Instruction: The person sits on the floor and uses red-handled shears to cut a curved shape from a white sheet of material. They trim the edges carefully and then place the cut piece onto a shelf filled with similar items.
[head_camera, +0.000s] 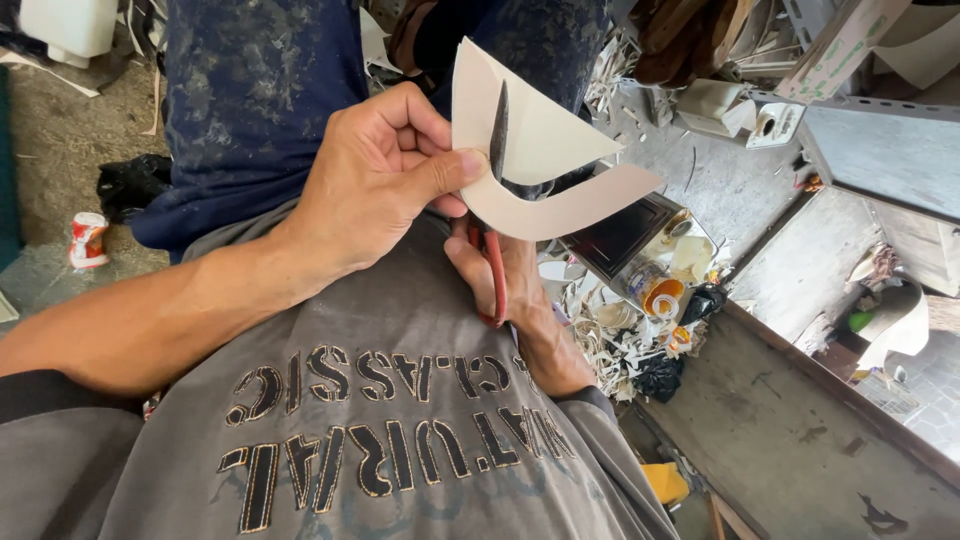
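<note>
My left hand (375, 180) pinches a pale beige sheet of stiff material (545, 135) between thumb and fingers, holding it up in front of my chest. The sheet is partly cut, with a curved strip (580, 205) hanging off its lower edge to the right. My right hand (515, 290) sits below the sheet and grips red-handled scissors (496, 270). Their dark blades (499, 130) point upward into the cut in the sheet. Most of my right hand is hidden behind the sheet and my left hand.
Beige offcuts and scraps (610, 340) litter the floor to the right, beside a dark tray (625, 235), jars and a roll of tape (662, 297). A grey bench edge (800, 400) runs along the lower right. A crushed can (88, 240) lies at the left.
</note>
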